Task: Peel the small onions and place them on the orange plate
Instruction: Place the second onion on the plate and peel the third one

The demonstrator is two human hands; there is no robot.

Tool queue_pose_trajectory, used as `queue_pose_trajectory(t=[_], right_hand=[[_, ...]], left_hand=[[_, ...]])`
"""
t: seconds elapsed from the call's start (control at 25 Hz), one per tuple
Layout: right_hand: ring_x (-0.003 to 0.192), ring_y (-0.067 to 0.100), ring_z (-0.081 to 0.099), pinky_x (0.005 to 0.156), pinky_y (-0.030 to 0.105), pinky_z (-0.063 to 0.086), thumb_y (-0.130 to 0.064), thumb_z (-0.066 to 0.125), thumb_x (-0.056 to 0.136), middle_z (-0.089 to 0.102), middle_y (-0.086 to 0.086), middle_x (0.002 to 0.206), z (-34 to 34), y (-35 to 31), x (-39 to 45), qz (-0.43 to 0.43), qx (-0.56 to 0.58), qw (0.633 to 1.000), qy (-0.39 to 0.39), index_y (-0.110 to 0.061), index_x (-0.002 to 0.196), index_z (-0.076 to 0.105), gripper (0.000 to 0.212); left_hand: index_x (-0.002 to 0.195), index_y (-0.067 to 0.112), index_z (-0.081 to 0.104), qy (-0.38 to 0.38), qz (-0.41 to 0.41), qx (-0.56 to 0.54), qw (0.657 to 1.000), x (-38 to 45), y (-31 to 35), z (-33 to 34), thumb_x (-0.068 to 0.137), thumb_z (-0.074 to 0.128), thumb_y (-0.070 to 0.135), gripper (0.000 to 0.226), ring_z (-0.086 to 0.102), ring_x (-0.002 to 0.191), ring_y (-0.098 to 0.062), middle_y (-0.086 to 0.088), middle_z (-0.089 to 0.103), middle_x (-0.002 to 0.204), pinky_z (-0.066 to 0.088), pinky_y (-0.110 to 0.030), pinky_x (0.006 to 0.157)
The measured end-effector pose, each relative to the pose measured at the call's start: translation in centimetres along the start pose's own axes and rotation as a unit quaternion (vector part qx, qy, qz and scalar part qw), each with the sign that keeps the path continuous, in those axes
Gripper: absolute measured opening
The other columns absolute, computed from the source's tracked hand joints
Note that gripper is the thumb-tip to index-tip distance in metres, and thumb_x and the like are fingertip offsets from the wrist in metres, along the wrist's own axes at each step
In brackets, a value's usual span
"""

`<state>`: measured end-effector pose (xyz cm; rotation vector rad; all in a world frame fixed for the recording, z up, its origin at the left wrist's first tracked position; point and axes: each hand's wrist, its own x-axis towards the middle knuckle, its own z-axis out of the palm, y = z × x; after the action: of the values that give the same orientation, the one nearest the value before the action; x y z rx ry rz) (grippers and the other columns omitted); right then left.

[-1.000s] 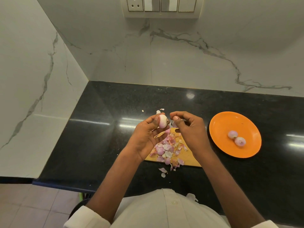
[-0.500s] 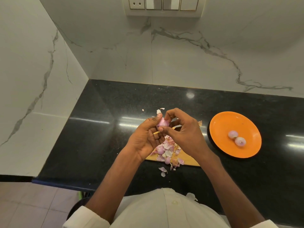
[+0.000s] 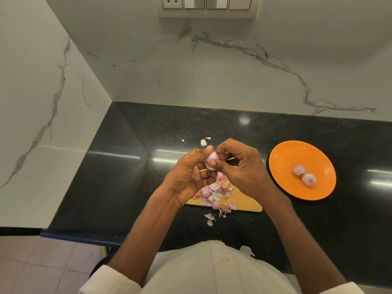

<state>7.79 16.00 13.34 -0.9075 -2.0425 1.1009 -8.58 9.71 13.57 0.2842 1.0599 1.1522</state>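
A small pale pink onion (image 3: 211, 158) is pinched between both hands above the wooden cutting board (image 3: 244, 203). My left hand (image 3: 188, 177) cups it from the left, thumb tip on top. My right hand (image 3: 241, 168) grips it from the right with thumb and forefinger. On the board lie several small onions (image 3: 206, 192) mixed with pink peel scraps (image 3: 219, 194). The orange plate (image 3: 284, 158) stands to the right on the black counter, with two peeled onions (image 3: 303, 175) touching each other near its middle.
Loose peel bits (image 3: 203, 142) lie on the black counter (image 3: 127, 166) beyond the hands, and more peel (image 3: 209, 218) in front of the board. White marble walls close off the back and left. The counter's front edge runs just before my body.
My right hand came back to the onion and closed its thumb and forefinger on it. Both hands now hold it together, slightly higher than before.
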Motion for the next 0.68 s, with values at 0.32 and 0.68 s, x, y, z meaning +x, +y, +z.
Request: queue_pose_trajectory(t=[0.32,0.68], right_hand=[[0.103,0.010,0.069,0.085,0.023,0.058,-0.011,0.075,0.094,0.074,-0.010,0.105,0.1,0.3,-0.2,0.062,0.037,0.994,0.077,-0.017,0.110,0.074,0.016],[0.089,0.010,0.068,0.079,0.019,0.058,-0.012,0.080,0.091,0.074,-0.001,0.098,0.8,-0.1,-0.1,-0.014,-0.109,0.985,0.134,-0.010,0.102,0.079,0.011]], left_hand=[[0.127,0.001,0.063,-0.011,0.036,-0.047,0.998,-0.2,0.5,-0.2,0.105,0.059,0.026,0.034,0.072,0.089,-0.027,-0.024,0.070,0.115,0.062,-0.034,0.081],[0.139,-0.002,0.060,-0.017,0.086,-0.045,0.995,-0.2,0.1,-0.2,0.103,0.058,0.024,0.045,0.072,0.106,-0.026,-0.020,0.068,0.129,0.063,-0.033,0.088]])
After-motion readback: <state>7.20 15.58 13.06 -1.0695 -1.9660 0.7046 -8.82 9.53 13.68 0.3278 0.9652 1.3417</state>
